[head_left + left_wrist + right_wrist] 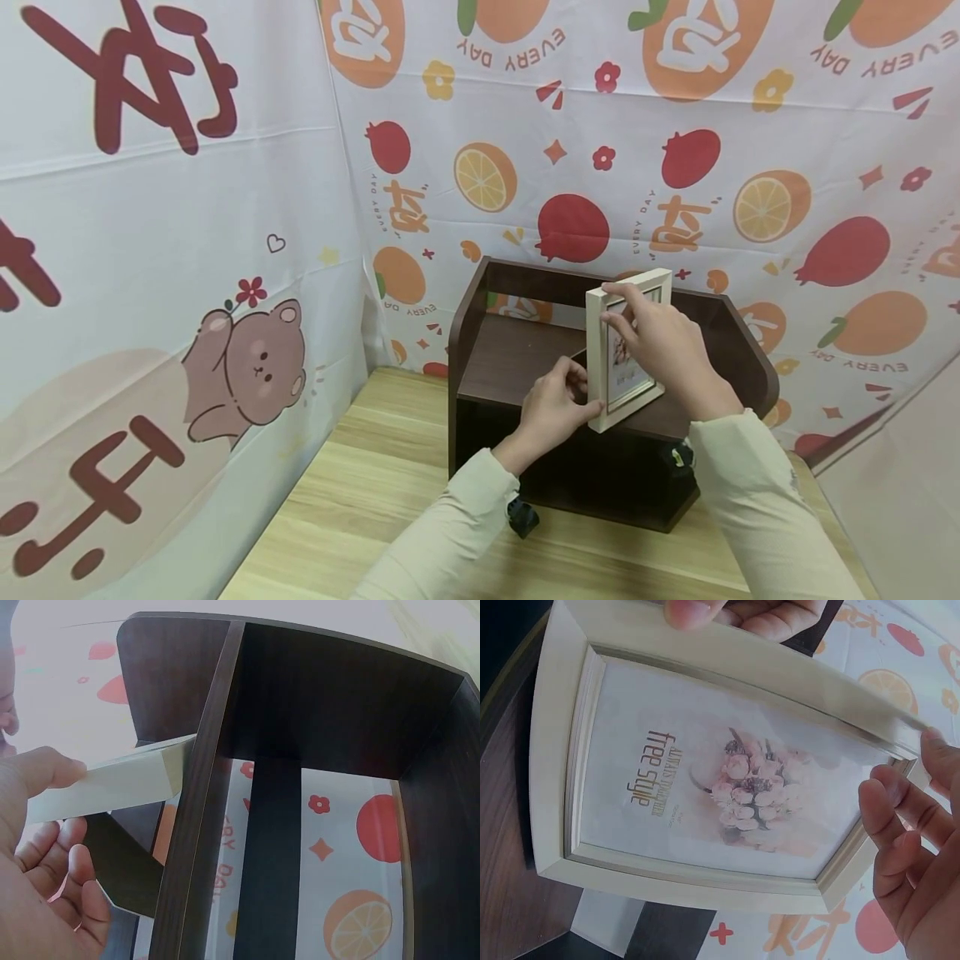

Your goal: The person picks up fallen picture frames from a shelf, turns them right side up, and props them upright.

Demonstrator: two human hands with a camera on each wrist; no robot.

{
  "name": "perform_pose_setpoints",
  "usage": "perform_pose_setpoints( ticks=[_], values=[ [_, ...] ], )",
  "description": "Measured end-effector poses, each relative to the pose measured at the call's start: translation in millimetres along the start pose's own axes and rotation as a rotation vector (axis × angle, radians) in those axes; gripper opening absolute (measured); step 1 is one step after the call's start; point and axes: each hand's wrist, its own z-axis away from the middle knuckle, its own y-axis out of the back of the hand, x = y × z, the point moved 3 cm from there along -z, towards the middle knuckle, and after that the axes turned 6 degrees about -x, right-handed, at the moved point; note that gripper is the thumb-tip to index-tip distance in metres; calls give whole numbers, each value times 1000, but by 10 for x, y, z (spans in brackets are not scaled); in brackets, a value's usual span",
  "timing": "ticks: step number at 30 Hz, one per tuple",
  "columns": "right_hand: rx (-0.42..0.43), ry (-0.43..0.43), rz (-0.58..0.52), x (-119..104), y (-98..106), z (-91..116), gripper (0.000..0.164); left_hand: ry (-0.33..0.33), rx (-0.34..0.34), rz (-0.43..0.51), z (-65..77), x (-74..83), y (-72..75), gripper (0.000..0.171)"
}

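Note:
A cream picture frame [596, 358] stands upright, turned edge-on, at the upper board of a dark brown desk shelf [510, 346]. Its near lower corner juts past the board's front edge. Behind the pane, a print of pink flowers [750, 791] with "free style" lettering shows in the right wrist view. My left hand [551, 407] pinches the frame low on its near side, thumb on the edge [105, 784], other fingers curled behind. High on the same side, my right hand [667, 346] holds the upper corner between thumb and fingers. Whether the frame's bottom rests on the board is hard to tell.
The shelf stands on a light wood-grain table [360, 483], with a dark open compartment [592, 475] below its board. Fruit-printed cloth [525, 167] hangs close behind, and a bear-printed cloth [150, 292] hangs on the left. Raised side panels [467, 333] flank the upper board.

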Motion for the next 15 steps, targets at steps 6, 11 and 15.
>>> perform_pose_setpoints(
  ticks=[6,11,15],
  values=[
    [7,5,48,22,12,-19,41,15,-1,9,-16,-21,35,33],
    [-5,-15,76,50,49,-37,42,17,3,12,-39,-59,67,32],
    [-17,-28,81,82,52,-53,42,23,2,16,-45,-83,88,32]
  ],
)
